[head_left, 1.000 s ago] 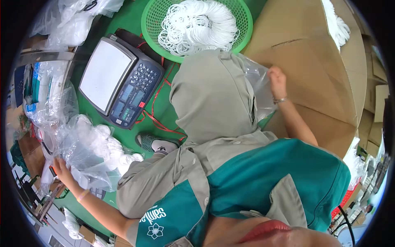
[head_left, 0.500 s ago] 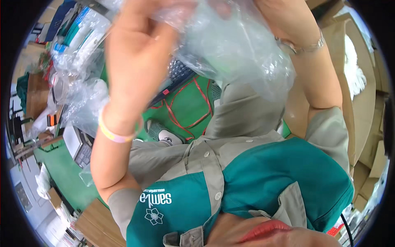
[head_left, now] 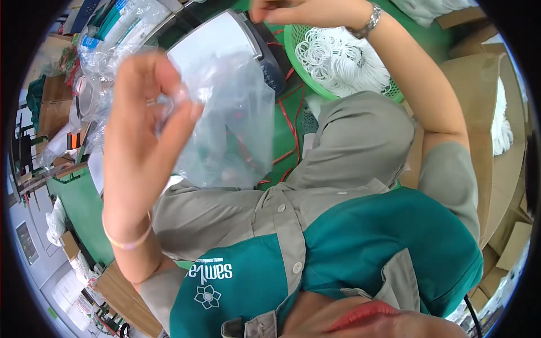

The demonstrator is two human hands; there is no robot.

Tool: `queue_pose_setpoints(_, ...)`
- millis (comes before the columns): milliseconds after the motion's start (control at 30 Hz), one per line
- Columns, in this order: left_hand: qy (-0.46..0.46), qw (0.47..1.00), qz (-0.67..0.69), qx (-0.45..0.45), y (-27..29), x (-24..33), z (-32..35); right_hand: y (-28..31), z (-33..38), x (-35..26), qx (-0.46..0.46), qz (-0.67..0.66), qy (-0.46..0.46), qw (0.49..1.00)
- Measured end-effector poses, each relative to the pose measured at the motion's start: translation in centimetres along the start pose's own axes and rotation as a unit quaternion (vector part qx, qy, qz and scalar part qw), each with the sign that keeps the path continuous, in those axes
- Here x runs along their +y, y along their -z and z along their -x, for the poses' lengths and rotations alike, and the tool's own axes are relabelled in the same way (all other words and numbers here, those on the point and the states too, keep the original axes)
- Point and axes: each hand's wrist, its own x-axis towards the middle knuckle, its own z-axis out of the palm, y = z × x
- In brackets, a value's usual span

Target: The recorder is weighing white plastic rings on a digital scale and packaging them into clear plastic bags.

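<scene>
My left hand [head_left: 143,129] is raised on the left side, thumb and fingers pinched together on the edge of a clear plastic bag [head_left: 242,135]. The bag hangs down to the right of that hand, over my lap, and looks flat. At the top edge, my right hand [head_left: 307,12] has its fingers bent together; whatever they hold, if anything, is too small to make out. Below that wrist stands a green plastic basket [head_left: 291,53] with many white rings [head_left: 349,62] in it. The right hand is apart from the bag.
A white-topped machine with a dark side [head_left: 217,36] stands behind the bag. Red cord [head_left: 294,127] lies on the green floor. Clear plastic wrap [head_left: 93,93] is heaped at the left. On the right is a cardboard box [head_left: 476,84] with white material inside.
My hands have moved apart: the left to the left and down with the bag, the right up and left. The bag has left my right hand, uncovering the basket of rings and the machine.
</scene>
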Motion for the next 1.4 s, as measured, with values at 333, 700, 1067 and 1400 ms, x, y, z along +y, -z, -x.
queue_pose_setpoints(333,0.255,0.966,-0.036,-0.03,2.4,-6.0,1.5,-12.2,9.9,26.8,-0.339,0.387,-0.287,0.808)
queue_pose_setpoints(700,0.17,0.985,-0.012,-0.028,2.2,-11.3,-1.2,-9.3,14.1,28.4,-0.504,0.397,-0.184,0.745)
queue_pose_setpoints(1067,0.173,0.984,-0.037,-0.025,1.0,-11.4,-2.3,-10.8,17.8,29.8,-0.411,0.406,-0.186,0.795)
queue_pose_setpoints(1400,0.183,0.98,0.064,-0.045,1.2,-11.2,-2.7,-9.4,16.5,26.8,0.155,0.233,-0.394,0.875)
